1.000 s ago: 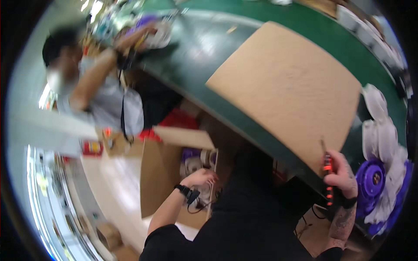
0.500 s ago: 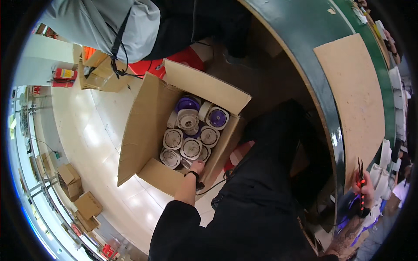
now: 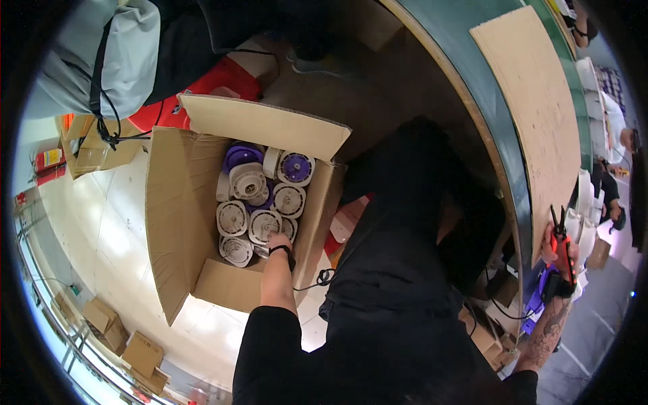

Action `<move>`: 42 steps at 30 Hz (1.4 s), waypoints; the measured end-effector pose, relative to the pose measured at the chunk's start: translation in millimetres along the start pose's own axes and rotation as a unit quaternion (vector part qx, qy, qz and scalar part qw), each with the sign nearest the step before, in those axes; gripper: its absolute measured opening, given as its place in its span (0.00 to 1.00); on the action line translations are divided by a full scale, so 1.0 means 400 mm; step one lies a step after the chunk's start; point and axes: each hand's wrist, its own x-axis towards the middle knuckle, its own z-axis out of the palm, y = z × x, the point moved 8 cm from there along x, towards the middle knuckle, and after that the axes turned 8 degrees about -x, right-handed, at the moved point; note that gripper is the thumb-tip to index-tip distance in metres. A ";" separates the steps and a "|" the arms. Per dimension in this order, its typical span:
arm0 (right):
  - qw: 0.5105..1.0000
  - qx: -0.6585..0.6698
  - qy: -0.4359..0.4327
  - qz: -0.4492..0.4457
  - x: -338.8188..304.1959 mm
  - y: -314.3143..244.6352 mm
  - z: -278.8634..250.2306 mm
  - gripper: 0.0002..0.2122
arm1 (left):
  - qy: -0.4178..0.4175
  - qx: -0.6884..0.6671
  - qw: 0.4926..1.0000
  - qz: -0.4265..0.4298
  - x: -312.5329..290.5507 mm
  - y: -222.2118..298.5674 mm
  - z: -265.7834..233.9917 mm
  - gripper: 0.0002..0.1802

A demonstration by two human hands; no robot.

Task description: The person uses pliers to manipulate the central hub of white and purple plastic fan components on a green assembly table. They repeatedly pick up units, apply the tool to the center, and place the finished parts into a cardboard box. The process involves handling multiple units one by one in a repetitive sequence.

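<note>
An open cardboard box point(image 3: 177, 216) on the floor holds several round white plastic housings point(image 3: 232, 218), some with purple parts point(image 3: 296, 167). My left hand point(image 3: 277, 241) reaches into its near end, fingers curled at the edge of a white plastic housing point(image 3: 264, 224); the fingertips are partly hidden. Over at the right, beside the bench edge, my right hand point(image 3: 548, 251) is closed around pliers point(image 3: 558, 223) with red handles and black jaws pointing away from me.
A green workbench point(image 3: 466, 74) curves along the right with a flat cardboard sheet point(image 3: 533, 88) on it. White parts point(image 3: 586, 233) line its far side. Another person's grey garment point(image 3: 131, 54) is at the upper left, near a red stool point(image 3: 226, 81). Cartons point(image 3: 142, 354) stand at the lower left.
The view has shifted, so the box appears farther left. My left hand has moved from the box's near corner up to a housing. The pliers remain in my right hand, their jaws tilted differently.
</note>
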 end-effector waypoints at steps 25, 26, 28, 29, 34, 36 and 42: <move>0.943 0.190 0.049 -0.268 -0.121 -0.066 0.008 0.35 | -0.077 -0.521 0.588 0.614 -1.397 0.702 -1.117 0.23; 0.941 0.189 0.042 -0.277 -0.148 -0.050 -0.002 0.37 | -0.146 -0.459 0.599 0.640 -1.433 0.814 -1.124 0.23; 0.942 0.174 0.065 -0.278 -0.209 -0.020 -0.008 0.39 | -0.183 -0.454 0.607 0.626 -1.518 1.016 -1.126 0.22; 0.953 0.101 0.113 -0.264 -0.250 0.004 -0.012 0.42 | -0.234 -0.442 0.612 0.612 -1.539 1.116 -1.127 0.21; 0.945 -0.019 0.188 -0.268 -0.272 0.013 0.033 0.38 | -0.248 -0.374 0.685 0.575 -1.370 1.435 -1.188 0.21; 0.925 -0.069 0.203 -0.315 -0.266 0.016 0.030 0.39 | -0.235 -0.332 0.689 0.599 -1.374 1.484 -1.151 0.24; 0.926 -0.118 0.257 -0.251 -0.186 -0.016 0.005 0.23 | -0.150 -0.326 0.714 0.601 -1.357 1.416 -1.142 0.22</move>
